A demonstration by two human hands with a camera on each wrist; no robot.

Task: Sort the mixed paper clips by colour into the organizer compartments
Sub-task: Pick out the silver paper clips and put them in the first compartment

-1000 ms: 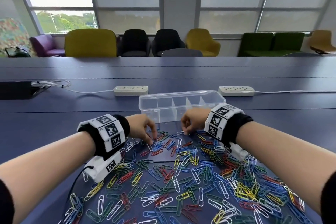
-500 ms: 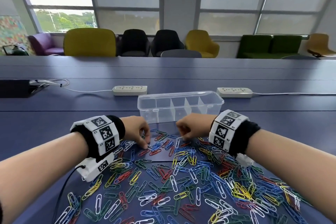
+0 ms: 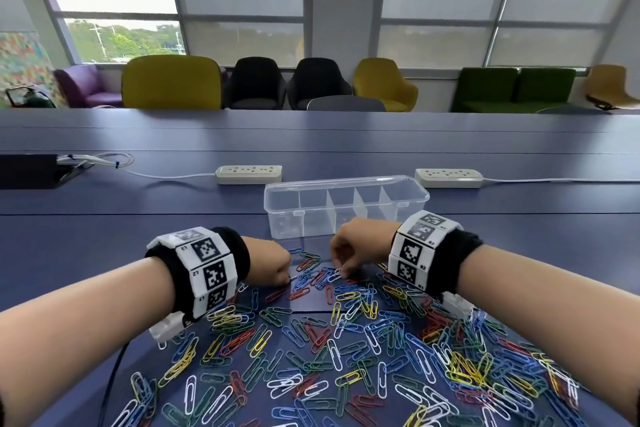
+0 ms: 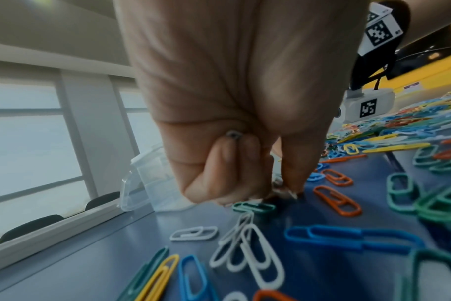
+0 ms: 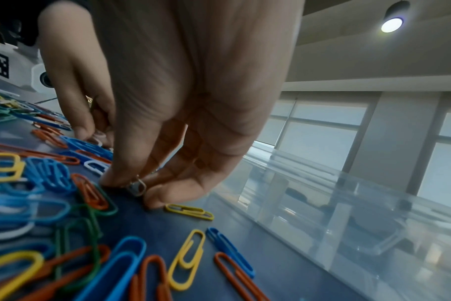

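Head view: organizer (image 3: 346, 204), clear, with its compartments bare so far, sits on the blue table (image 3: 104, 236) just beyond both hands. Paper clips (image 3: 346, 357) of mixed colours are spread on the near side of the organizer. Left hand (image 3: 268, 262) is curled, fingertips down at the heap's edge nearest the organizer; right hand (image 3: 353, 246) likewise, just in front of the organizer's front wall. Two power strips (image 3: 248, 174) lie beyond the organizer.

Left wrist view: left hand (image 4: 240, 114) has thumb and forefinger closed narrow on a pale clip (image 4: 283, 191) at table level, with something small and grey tucked in the curled fingers. Whether the clip is lifted, cannot tell. A green clip (image 4: 254, 207) lies right under the fingertips, an orange clip (image 4: 337, 200) beside. The organizer shows behind the hand.

Right wrist view: right hand (image 5: 193, 106) pinches a white clip (image 5: 137, 186) between thumb and fingertips, narrow grip, the clip touching or barely off the table. A yellow clip (image 5: 189, 211) lies just beside the fingertips; the organizer wall (image 5: 322, 203) is close.

Doing it well, judged: pinch one clip only, lift straight up so neighbours do not hook on, check colour, keep one colour per compartment, drop low inside the walls so it does not bounce out
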